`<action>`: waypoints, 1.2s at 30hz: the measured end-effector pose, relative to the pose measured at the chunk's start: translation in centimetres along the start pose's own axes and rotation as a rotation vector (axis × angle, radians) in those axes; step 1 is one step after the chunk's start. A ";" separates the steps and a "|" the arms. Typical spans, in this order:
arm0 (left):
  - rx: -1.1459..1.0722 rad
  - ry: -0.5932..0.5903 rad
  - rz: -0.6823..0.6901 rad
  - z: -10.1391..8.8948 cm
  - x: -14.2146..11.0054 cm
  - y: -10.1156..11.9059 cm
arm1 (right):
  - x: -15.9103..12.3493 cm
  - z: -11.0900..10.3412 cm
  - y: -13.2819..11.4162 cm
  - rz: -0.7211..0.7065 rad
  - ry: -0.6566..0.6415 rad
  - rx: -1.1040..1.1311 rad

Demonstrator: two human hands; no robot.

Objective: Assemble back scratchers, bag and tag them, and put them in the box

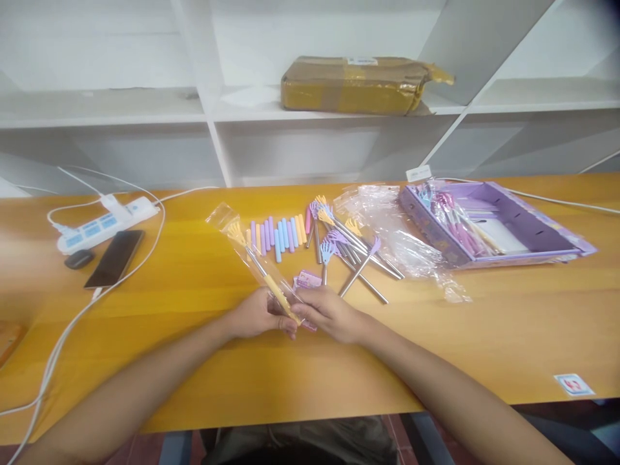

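Note:
Both my hands hold a yellow back scratcher [275,288] inside a clear plastic bag [223,217]. My left hand [259,314] is closed around the bag near the handle's lower end. Fingers of my right hand [330,312] pinch the bag by the handle's tip. The hand-shaped yellow head points up and to the left. Just beyond the hands, a row of yellow, purple and blue handle sleeves [277,236] lies on the table. To their right is a pile of metal-stemmed back scratchers [345,240] with coloured heads. A pink card [308,279] lies partly hidden behind my right hand.
Crumpled clear bags [400,226] lie beside a purple display box [533,223] holding several wrapped back scratchers [460,226]. At left are a white power strip [109,223], a phone [115,258] and cables. A taped cardboard box [353,87] rests on the shelf above.

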State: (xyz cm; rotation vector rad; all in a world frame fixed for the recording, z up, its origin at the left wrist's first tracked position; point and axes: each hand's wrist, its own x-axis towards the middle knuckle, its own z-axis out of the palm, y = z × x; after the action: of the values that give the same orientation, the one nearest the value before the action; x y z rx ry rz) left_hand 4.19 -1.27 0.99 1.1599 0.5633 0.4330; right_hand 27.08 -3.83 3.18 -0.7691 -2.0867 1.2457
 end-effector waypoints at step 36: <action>0.571 0.127 0.035 2.2 -4.7 0.0 | -0.4 -6.0 1.9 0.374 0.159 -0.891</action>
State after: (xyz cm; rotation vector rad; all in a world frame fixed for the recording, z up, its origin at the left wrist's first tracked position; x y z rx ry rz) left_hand 1.82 -5.66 2.48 1.6972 0.8090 0.3874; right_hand 32.10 0.01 3.72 -1.6334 -2.4003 0.3171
